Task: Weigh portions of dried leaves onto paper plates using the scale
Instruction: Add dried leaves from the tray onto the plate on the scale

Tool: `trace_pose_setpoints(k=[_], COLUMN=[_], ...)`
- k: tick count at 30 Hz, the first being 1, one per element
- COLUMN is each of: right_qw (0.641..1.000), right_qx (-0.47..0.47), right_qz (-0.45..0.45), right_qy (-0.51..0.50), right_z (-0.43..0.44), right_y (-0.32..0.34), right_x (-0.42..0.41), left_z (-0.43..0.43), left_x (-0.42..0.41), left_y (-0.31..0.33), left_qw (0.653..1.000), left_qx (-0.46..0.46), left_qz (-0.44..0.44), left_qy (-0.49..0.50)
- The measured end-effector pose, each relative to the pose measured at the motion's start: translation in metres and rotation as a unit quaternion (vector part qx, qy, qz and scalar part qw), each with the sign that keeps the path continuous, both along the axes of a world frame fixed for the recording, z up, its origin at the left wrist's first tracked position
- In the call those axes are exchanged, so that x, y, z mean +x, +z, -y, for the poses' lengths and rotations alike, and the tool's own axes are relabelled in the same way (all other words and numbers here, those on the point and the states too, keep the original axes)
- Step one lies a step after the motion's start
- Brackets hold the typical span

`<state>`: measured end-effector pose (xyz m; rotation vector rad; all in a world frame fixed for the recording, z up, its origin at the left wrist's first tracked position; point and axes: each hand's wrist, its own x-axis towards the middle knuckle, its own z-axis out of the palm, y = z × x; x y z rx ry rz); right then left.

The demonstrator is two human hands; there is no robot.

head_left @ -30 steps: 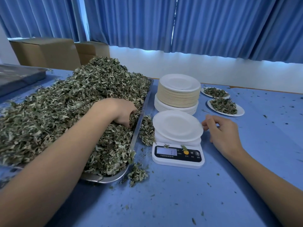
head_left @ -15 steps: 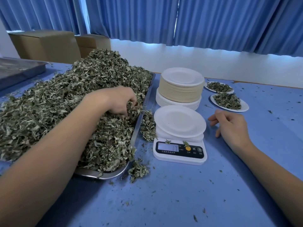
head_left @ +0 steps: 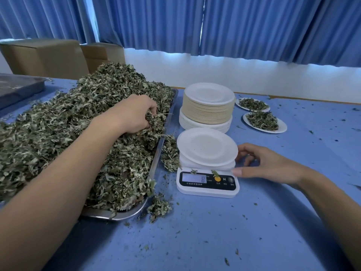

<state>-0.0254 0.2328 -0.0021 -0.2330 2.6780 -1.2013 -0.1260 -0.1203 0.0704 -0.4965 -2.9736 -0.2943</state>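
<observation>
A big heap of dried leaves (head_left: 64, 130) fills a long metal tray (head_left: 160, 151) on the left. My left hand (head_left: 134, 114) is in the heap near the tray's right rim, fingers curled round a clump of leaves. A white digital scale (head_left: 207, 180) stands right of the tray, its display lit. An empty white paper plate (head_left: 207, 146) lies tilted on the scale. My right hand (head_left: 259, 165) rests at the scale's right side, thumb by the scale's edge and fingers spread behind the plate's rim, gripping nothing.
A tall stack of paper plates (head_left: 208, 109) stands behind the scale. Two plates with leaf portions (head_left: 263, 121) (head_left: 253, 104) lie at the back right. Spilled leaves (head_left: 170, 151) lie between tray and scale. Cardboard boxes (head_left: 45, 57) and a dark tray (head_left: 17, 87) are at the far left.
My left hand has lifted slightly and closed on a clump of leaves. My right hand drew away from the plate's rim, then came back to the scale's right side.
</observation>
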Motion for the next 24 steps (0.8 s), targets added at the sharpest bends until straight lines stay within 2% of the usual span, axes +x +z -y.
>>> trace_pose_setpoints(k=[5, 13, 16, 20, 24], right_qw=[0.999, 0.999, 0.999, 0.999, 0.992], right_qx=[0.043, 0.052, 0.045, 0.017, -0.114], right_qz=[-0.013, 0.006, 0.023, 0.025, 0.052], right_qy=[-0.001, -0.011, -0.014, 0.013, 0.036], right_z=[0.005, 0.007, 0.01, 0.001, -0.025], right_y=[-0.002, 0.0, 0.0, -0.001, -0.001], right_x=[-0.002, -0.005, -0.008, -0.001, 0.001], left_z=[0.002, 0.002, -0.002, -0.005, -0.004], left_x=[0.001, 0.001, 0.001, 0.005, 0.007], left_y=[0.0, 0.001, -0.001, -0.008, -0.009], left_qw=[1.0, 0.999, 1.0, 0.987, 0.98], left_qx=[0.006, 0.001, -0.02, -0.099, -0.119], left_qz=[-0.019, -0.05, -0.002, 0.123, 0.158], left_qy=[0.003, 0.01, 0.017, 0.021, 0.024])
